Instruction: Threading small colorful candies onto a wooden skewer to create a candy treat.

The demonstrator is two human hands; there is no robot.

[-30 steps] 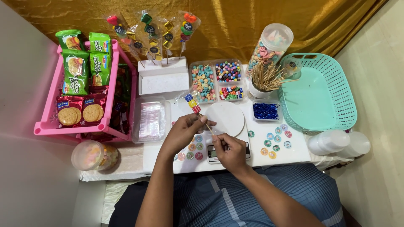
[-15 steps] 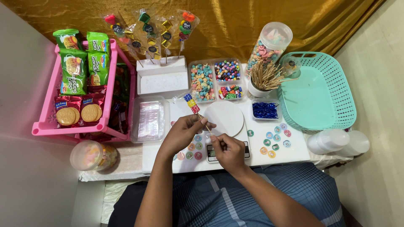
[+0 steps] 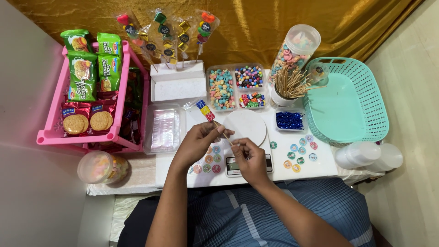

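Gold cloth drapes the back of a small white table where a seated person assembles sweets on sticks. At centre frame the left hand pinches a wooden skewer partway along its shaft, while the right hand grips the lower end. The skewer's long axis runs diagonally, its candy-loaded tip pointing to the upper left, away from both hands; the left hand is the nearer to the candy. Just right of the skewer lies a round white disc, with small coloured round stickers scattered at lower right. Above, a divided clear tray holds assorted coloured candies, a white cup bristles with bare skewers, and a tall clear jar holds ring sweets. An empty teal basket sits at right, a pink rack of biscuit packets at left.
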